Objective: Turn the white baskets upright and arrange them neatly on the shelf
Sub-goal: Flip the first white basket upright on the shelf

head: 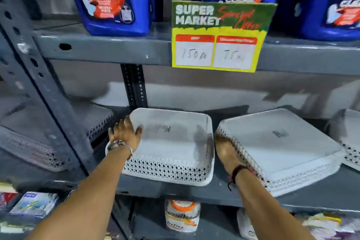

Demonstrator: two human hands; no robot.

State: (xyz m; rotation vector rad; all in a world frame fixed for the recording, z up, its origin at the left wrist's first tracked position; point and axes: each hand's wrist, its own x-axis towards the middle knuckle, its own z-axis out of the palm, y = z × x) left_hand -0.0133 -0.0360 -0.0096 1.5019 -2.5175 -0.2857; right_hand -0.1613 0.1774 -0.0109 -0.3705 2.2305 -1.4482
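A white basket (171, 142) lies upside down on the middle shelf, its flat bottom facing up and its perforated side towards me. My left hand (124, 132) grips its left edge, thumb on top. My right hand (224, 150) is in the narrow gap at the basket's right side, its fingers partly hidden there. Right of that gap, a second upside-down white basket (278, 142) rests on what looks like a stack of several. A third white basket (352, 142) is cut off by the right frame edge.
A grey metal upright (48, 91) stands left of my left hand; behind it lie more perforated baskets (39, 146). A price sign (220, 35) hangs from the upper shelf (116, 48) under blue detergent bottles (111, 0). Jars and packets fill the lower shelf.
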